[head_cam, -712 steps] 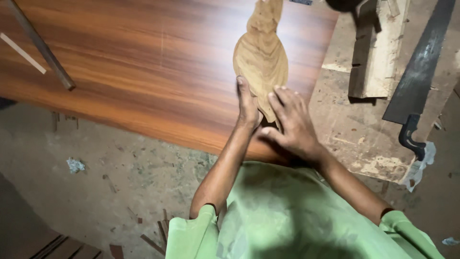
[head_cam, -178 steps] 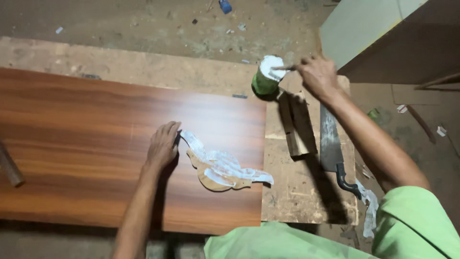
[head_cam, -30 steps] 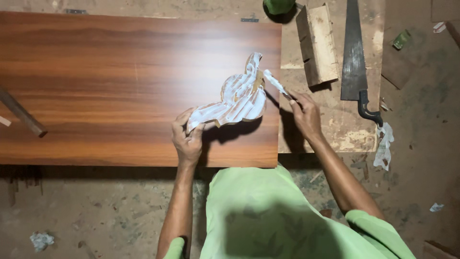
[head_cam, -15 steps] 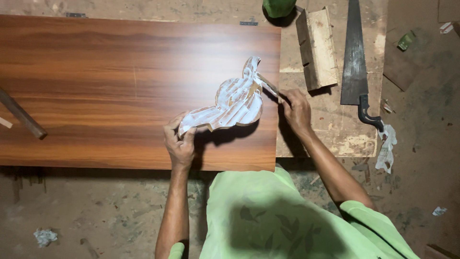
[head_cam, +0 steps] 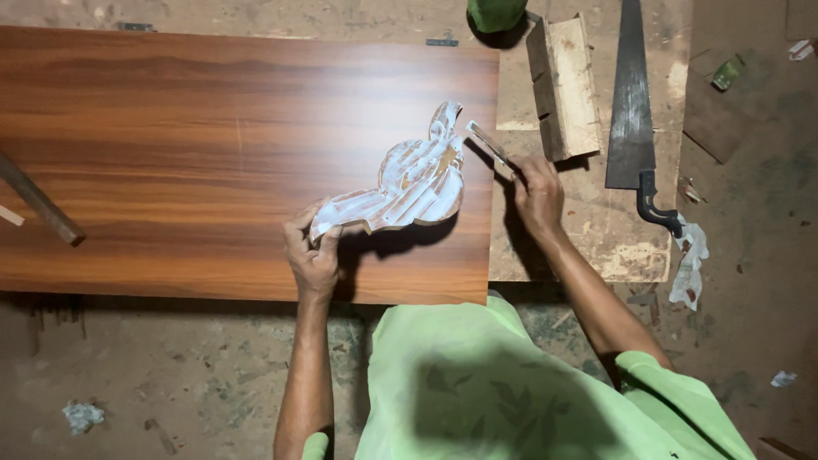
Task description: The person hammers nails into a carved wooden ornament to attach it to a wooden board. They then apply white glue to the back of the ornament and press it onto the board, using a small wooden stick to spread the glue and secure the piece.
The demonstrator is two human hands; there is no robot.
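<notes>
A curved wooden cut-out point(head_cam: 407, 183) smeared with white paste is lifted off the brown laminate board point(head_cam: 187, 136). My left hand point(head_cam: 312, 251) grips its narrow lower-left end. My right hand point(head_cam: 535, 192) holds a thin flat stick point(head_cam: 487, 143) whose paste-covered tip lies against the cut-out's upper right edge. The piece casts a shadow on the board beneath it.
A green tin point(head_cam: 496, 12) stands at the top edge. Right of the board lie a grooved wooden block point(head_cam: 564, 85), a handsaw point(head_cam: 632, 111) with a black handle, and a crumpled rag point(head_cam: 688, 260). A dark stick point(head_cam: 38, 200) rests on the board's left end. Dusty floor lies below.
The cut-out has been raised and tilted a little, and my right hand with the stick has shifted along its upper right edge. My left hand keeps its hold.
</notes>
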